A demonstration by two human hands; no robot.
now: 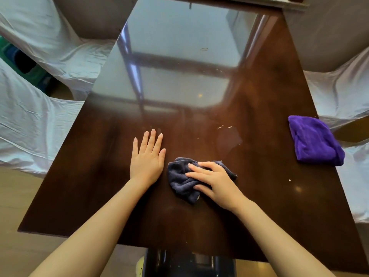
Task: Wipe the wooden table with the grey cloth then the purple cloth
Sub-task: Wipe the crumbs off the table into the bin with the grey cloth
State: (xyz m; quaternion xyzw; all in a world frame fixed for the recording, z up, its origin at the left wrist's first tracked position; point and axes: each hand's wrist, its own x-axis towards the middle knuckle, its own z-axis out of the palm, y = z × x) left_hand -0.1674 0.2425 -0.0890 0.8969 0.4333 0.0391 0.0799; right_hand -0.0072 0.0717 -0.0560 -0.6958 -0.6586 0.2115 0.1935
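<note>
Head view: right hand [215, 182], fingers spread, presses grey cloth [183, 182] on wooden bench [259, 196]; purple cloth [314, 142] waits unused at right edge.

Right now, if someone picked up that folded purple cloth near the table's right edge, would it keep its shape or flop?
The folded purple cloth would probably flop and unfold: its rounded folds and fuzzy surface suggest soft towelling. It likely weighs little, since it lies as a low bundle. On the glossy dark wooden table it should slide when pushed, perhaps bunching rather than moving as one piece.
</note>
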